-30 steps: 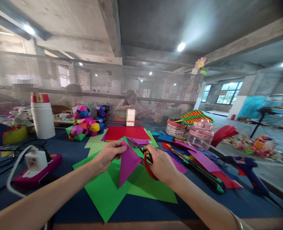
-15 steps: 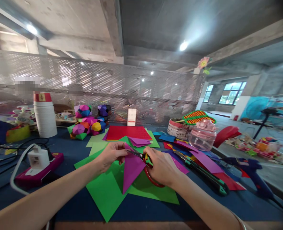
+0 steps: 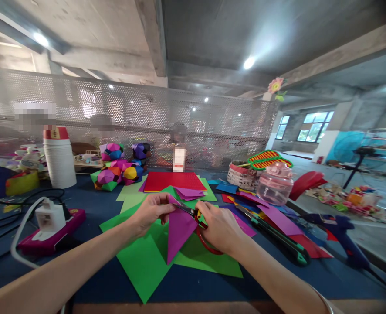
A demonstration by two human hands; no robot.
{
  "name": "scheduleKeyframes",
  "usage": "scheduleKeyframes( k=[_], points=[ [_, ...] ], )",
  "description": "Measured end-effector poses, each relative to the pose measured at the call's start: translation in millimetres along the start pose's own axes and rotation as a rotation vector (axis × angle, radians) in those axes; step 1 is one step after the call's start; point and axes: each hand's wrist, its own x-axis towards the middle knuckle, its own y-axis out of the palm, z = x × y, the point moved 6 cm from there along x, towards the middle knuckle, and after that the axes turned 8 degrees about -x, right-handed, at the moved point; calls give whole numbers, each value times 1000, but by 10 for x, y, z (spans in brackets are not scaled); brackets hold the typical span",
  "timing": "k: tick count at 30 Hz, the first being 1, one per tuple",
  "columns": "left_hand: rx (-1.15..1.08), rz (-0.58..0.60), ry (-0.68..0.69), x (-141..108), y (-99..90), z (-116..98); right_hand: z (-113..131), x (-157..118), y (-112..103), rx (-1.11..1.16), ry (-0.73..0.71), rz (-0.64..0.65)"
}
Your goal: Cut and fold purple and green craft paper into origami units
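While purple paper [image 3: 180,231] is being held over green sheets [image 3: 143,266] on the desk [image 3: 98,279], scissors [image 3: 193,212] are being pointed leftward at its upper edge.

At left, the upper edge is being pinched by the grip of the left hand [image 3: 152,214], presumably to steady it; between the hands, the paper's lower point is being dangled, likely for clearance; at right, the scissors are being clasped by the grip of the right hand [image 3: 219,226], seemingly to guide the blades from that side.
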Motion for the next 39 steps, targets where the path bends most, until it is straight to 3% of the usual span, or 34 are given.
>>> scheduleKeyframes(
  k=[39],
  points=[
    [35,10,-36,-11,38,54,19,0,3,-100,10,2]
  ],
)
